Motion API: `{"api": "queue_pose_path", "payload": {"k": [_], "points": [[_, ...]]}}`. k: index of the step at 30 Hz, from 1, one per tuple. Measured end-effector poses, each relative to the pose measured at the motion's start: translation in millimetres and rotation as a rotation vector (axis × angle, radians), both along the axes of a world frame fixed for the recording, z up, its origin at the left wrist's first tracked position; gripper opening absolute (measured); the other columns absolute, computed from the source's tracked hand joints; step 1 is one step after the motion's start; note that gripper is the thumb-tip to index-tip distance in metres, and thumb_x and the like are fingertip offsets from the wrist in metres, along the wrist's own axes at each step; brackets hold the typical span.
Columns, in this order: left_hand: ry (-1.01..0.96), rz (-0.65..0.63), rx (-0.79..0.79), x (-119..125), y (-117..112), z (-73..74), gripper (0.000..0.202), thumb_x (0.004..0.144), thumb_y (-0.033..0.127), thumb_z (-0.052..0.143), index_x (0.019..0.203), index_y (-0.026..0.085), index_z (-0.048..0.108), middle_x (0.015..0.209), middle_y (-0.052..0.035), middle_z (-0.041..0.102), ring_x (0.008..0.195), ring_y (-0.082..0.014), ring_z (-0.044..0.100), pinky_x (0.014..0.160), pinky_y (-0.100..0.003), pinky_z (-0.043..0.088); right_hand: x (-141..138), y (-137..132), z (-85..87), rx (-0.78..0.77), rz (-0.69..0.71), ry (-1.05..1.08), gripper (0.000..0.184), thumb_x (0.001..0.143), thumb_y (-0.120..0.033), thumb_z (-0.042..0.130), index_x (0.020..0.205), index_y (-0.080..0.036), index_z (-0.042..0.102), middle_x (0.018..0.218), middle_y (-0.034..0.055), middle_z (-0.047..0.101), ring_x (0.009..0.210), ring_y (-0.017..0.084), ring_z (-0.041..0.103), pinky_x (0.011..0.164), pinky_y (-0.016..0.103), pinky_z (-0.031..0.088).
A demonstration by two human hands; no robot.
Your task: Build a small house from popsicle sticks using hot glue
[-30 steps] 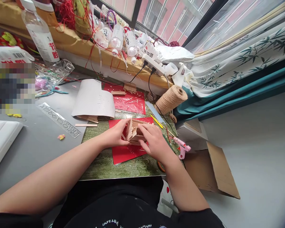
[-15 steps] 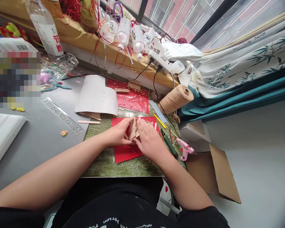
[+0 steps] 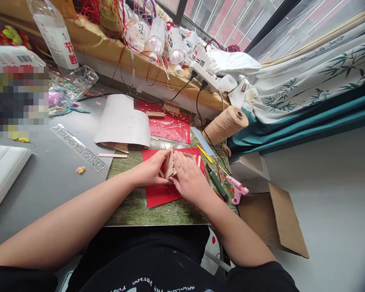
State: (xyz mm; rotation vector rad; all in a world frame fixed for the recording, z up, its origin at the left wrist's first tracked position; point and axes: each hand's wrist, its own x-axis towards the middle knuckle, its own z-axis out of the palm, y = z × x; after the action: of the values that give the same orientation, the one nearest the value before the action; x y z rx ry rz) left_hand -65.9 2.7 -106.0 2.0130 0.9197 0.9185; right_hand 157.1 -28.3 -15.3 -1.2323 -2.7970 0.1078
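Observation:
A small model built of wooden craft sticks stands on a red paper sheet laid over a green cutting mat. My left hand presses against the model's left side with fingers curled round it. My right hand lies over its right side and top, fingers together and pressing down. Most of the model is hidden under the two hands.
A twine spool, a pink glue gun, a green knife and a yellow pencil lie to the right. A curled white card, loose sticks and a clear ruler lie left. Bottles and a power strip crowd the sill.
My right hand has slid from the model's front up over its top and right side. The green knife, hidden before, shows to the right of the hand. The view shifted slightly.

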Motion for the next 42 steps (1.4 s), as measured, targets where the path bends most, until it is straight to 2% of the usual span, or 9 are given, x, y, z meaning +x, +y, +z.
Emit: {"api": "queue_pose_path", "payload": {"k": [9,13,15,18,22,25,31,36,42], "points": [[0.010,-0.002,-0.009,-1,0,-3.7,0.127,0.074,0.053,0.094,0.172,0.025,0.019,0.167,-0.0225,0.043,0.154,-0.0438,0.051,0.128,-0.061,0.046,-1,-4,2.7,-0.019,-0.015,-0.022,0.072,0.108,-0.027,0.052,0.173,-0.005,0.031,0.177,0.0247,0.035,0.167,0.037,0.035,0.136,0.060,0.032],[0.006,0.004,-0.015,-1,-1,-1.3,0.124,0.075,0.057,0.093,0.171,0.024,0.022,0.169,-0.0238,0.041,0.156,-0.0451,0.048,0.129,-0.063,0.044,2,1,21.1,-0.107,0.019,0.037,0.083,0.108,-0.047,0.058,0.173,-0.006,0.029,0.177,0.0265,0.036,0.166,0.040,0.037,0.134,0.064,0.035],[0.008,0.001,-0.026,-1,-2,2.0,0.121,0.075,0.053,0.093,0.170,0.024,0.024,0.168,-0.0230,0.042,0.155,-0.0445,0.048,0.127,-0.063,0.045,1,14,33.7,-0.160,0.035,0.130,0.079,0.110,-0.056,0.049,0.172,-0.009,0.035,0.174,0.0241,0.043,0.163,0.038,0.043,0.132,0.062,0.039],[0.005,0.002,-0.039,-1,-3,7.7,0.118,0.072,0.047,0.094,0.168,0.024,0.028,0.163,-0.0213,0.048,0.150,-0.0435,0.054,0.124,-0.062,0.049,-12,40,43.3,-0.141,-0.002,0.272,0.063,0.116,-0.051,0.031,0.164,-0.016,0.051,0.169,0.0169,0.054,0.160,0.030,0.048,0.135,0.056,0.036],[0.004,0.021,-0.069,-1,-4,11.3,0.109,0.070,0.044,0.095,0.160,0.020,0.038,0.152,-0.0217,0.056,0.143,-0.0454,0.059,0.118,-0.064,0.053,-38,61,31.3,-0.213,-0.062,0.211,0.070,0.115,-0.054,0.033,0.165,-0.006,0.047,0.176,0.0208,0.041,0.168,0.033,0.034,0.139,0.055,0.027],[-0.012,0.006,-0.063,-2,-3,8.3,0.106,0.069,0.041,0.096,0.157,0.020,0.041,0.153,-0.0218,0.054,0.146,-0.0451,0.057,0.120,-0.064,0.051,-47,62,17.8,-0.284,-0.058,0.141,0.070,0.115,-0.053,0.033,0.169,-0.009,0.041,0.179,0.0189,0.034,0.170,0.033,0.029,0.139,0.058,0.024],[-0.048,0.009,-0.046,-3,0,-1.7,0.113,0.069,0.044,0.097,0.162,0.022,0.036,0.157,-0.0220,0.050,0.157,-0.0462,0.045,0.128,-0.067,0.043,-50,63,9.6,-0.326,-0.046,0.074,0.067,0.116,-0.050,0.032,0.169,-0.010,0.043,0.177,0.0177,0.039,0.169,0.035,0.030,0.138,0.061,0.025],[-0.054,0.004,-0.035,-2,1,-5.0,0.114,0.068,0.042,0.097,0.163,0.018,0.037,0.158,-0.0237,0.050,0.158,-0.0460,0.044,0.130,-0.065,0.041,-54,59,11.5,-0.286,-0.079,0.091,0.061,0.116,-0.045,0.035,0.167,-0.015,0.048,0.176,0.0146,0.044,0.170,0.035,0.028,0.138,0.065,0.022],[-0.054,0.021,-0.045,-2,0,-5.3,0.119,0.067,0.040,0.096,0.166,0.016,0.034,0.163,-0.0253,0.047,0.157,-0.0478,0.044,0.129,-0.064,0.043,-57,52,6.6,-0.279,-0.098,0.098,0.062,0.115,-0.045,0.036,0.165,-0.011,0.050,0.174,0.0161,0.046,0.169,0.037,0.028,0.138,0.065,0.017]]}}
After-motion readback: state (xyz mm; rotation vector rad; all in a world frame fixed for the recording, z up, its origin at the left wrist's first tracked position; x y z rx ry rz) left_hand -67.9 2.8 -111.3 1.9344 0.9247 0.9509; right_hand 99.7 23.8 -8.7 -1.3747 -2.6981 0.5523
